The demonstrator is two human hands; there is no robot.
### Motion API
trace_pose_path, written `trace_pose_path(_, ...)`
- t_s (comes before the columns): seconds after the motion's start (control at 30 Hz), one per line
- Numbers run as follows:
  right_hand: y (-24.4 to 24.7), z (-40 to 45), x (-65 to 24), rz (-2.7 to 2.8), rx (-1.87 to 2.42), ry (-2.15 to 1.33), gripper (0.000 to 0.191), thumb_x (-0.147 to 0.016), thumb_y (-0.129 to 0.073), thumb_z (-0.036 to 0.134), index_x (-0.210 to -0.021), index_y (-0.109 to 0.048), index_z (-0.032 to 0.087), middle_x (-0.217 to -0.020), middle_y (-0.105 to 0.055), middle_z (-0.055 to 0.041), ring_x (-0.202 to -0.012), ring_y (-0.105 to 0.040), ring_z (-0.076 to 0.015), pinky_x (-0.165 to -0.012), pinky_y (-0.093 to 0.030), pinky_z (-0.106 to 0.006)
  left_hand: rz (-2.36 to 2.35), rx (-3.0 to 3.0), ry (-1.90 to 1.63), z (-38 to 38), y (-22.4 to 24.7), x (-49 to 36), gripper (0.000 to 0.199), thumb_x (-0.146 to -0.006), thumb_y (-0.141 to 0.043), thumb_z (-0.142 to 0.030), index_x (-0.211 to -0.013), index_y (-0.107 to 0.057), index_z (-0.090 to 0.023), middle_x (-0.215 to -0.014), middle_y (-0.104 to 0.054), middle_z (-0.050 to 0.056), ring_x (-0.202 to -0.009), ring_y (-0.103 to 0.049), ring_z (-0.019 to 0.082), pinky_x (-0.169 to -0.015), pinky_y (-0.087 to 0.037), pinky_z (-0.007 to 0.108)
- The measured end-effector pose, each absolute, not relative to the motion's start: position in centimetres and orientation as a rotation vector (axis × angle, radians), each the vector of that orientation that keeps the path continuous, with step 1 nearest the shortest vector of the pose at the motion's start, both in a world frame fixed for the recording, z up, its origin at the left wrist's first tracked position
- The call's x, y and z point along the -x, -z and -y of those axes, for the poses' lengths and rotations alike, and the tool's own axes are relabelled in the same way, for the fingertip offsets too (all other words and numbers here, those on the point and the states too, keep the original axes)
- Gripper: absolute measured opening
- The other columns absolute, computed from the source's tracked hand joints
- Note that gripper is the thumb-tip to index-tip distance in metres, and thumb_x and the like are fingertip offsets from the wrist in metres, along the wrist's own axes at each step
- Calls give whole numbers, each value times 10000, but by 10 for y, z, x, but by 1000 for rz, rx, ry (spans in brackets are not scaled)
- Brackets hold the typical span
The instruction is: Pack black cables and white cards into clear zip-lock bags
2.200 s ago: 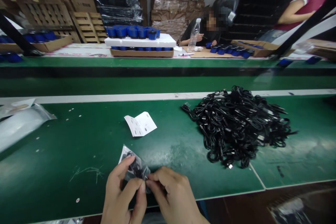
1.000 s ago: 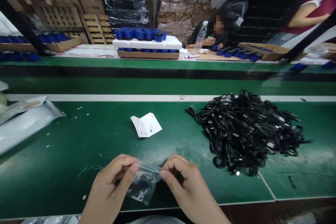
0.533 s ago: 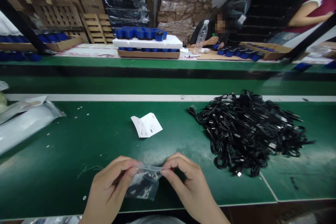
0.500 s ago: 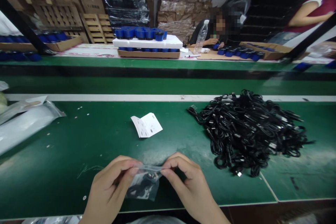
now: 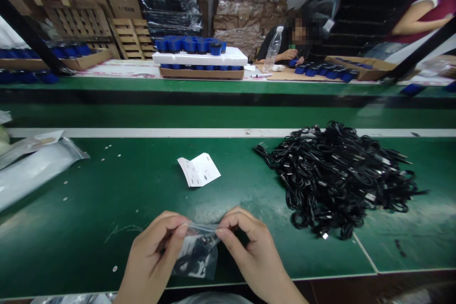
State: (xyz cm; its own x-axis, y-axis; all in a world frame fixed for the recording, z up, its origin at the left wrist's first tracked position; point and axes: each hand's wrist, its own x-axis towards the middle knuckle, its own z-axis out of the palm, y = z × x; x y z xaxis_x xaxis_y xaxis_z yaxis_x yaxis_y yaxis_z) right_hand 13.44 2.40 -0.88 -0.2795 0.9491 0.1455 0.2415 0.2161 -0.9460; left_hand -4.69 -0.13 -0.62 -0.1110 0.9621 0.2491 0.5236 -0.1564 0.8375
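Observation:
A small clear zip bag [image 5: 199, 259] hangs between my hands near the front edge of the green table. Something dark, apparently a coiled black cable, and something pale show through its plastic. My left hand [image 5: 153, 251] pinches the top left corner of the bag between thumb and fingers. At the top right corner, my right hand [image 5: 251, 247] grips in the same way. The bag's top edge is stretched straight between them. Beyond the hands lies a folded white paper leaflet stack [image 5: 200, 171]. A big heap of coiled black cables [image 5: 335, 175] lies to the right.
Plastic bags [image 5: 39, 166] lie at the left. Behind a white strip stands a raised shelf with blue round parts [image 5: 190, 45] on a white foam tray, a plastic bottle [image 5: 273, 50] and a seated person [image 5: 285, 52]. Another person's arm [image 5: 416, 19] is at the far right.
The bag has swung slightly, its lower part now hanging a little lower and further right. Both hands keep their pinch on its top edge, with the left fingers shifted slightly.

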Motion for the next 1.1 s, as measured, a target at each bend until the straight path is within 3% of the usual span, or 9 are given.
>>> trace_pose_path(0.33,9,-22,-132,1701,1113,-1167,141,-871,-535,152,-746,-588,191,-723,-586,5,-684,-565,-127,-641,-428,-222,-1585,-1636,-1141,-1,6,50,152,-830,-570,-243,-688,-620,-219,-689,-641,-35,-596,-612,92,-557,-467,130)
trace_pose_path(0.47,12,-21,-129,1650,1130,-1177,142,-861,-554,176,-726,-598,190,-703,-579,5,-669,-557,-132,-633,-428,-233,-1616,-1432,-1150,2,8,43,170,-817,-590,-326,-689,-632,-222,-693,-632,-38,-592,-581,97,-551,-457,145)
trace_pose_path(0.6,19,-19,-124,1350,1138,-1357,188,-878,-554,314,-737,-558,190,-666,-553,12,-591,-537,-125,-566,-436,-232,-1556,-1340,-986,3,9,39,217,-828,-563,-429,-813,-651,-231,-727,-672,-26,-667,-619,136,-596,-480,184)
trace_pose_path(0.73,22,-17,-117,1214,1125,-1470,242,-871,-553,420,-796,-517,193,-647,-485,37,-559,-462,-107,-521,-396,-213,-1631,-1332,-938,3,11,35,289,-840,-533,-465,-729,-624,-215,-596,-607,-39,-557,-565,129,-538,-456,200)
trace_pose_path(0.93,29,-3,-99,1478,1144,-1049,278,-924,-422,336,-680,-451,205,-651,-442,20,-571,-456,-126,-545,-383,-244,-1678,-1432,-1131,8,17,17,282,-883,-472,-441,-736,-564,-218,-614,-583,-39,-558,-568,125,-533,-462,195)
trace_pose_path(1.1,39,4,-89,1578,1026,-815,206,-906,-466,336,-733,-465,224,-535,-474,49,-416,-440,-105,-455,-329,-226,-1732,-1359,-1411,14,24,0,312,-911,-419,-466,-717,-506,-237,-532,-492,-84,-446,-463,94,-469,-382,186)
